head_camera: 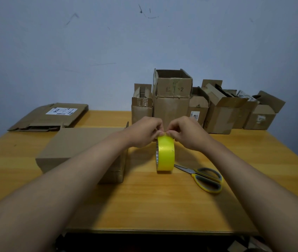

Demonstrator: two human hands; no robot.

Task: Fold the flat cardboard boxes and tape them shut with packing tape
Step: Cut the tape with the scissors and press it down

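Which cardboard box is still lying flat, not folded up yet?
The flat box with a white label at the table's far left corner; every other box stands folded.

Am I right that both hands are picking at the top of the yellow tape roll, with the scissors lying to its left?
Not quite. In the head view the scissors lie to the right of the tape roll, not its left. Both the left hand and right hand do pinch at its top.
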